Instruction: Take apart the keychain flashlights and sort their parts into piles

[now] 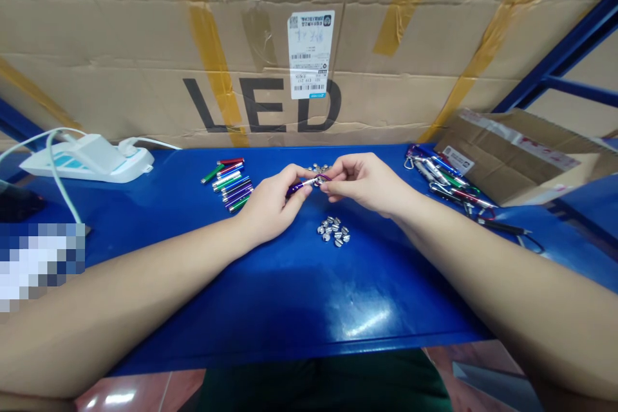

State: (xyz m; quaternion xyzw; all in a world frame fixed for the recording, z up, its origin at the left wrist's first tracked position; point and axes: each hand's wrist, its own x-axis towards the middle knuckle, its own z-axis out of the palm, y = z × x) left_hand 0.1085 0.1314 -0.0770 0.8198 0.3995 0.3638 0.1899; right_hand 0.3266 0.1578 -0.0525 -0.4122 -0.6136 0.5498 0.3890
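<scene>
Over the middle of the blue table, my left hand [273,206] pinches a small purple flashlight [295,188] with a silver end pointing right. The fingers of my right hand [367,183] are closed on a purple carabiner clip [322,177] at that silver end. Whether clip and flashlight are joined is too small to tell. A pile of silver button cells [334,232] lies just below the hands. Behind the fingertips is another group of small silver pieces [316,168], partly hidden. Left of my left hand lie several coloured metal tubes [234,187] in a loose row.
At the right lie several coloured flashlights with carabiner clips [449,180], beside an open cardboard box [516,154]. A white power strip [87,159] with cables sits at the left. A large cardboard carton [386,90] marked LED stands along the back edge.
</scene>
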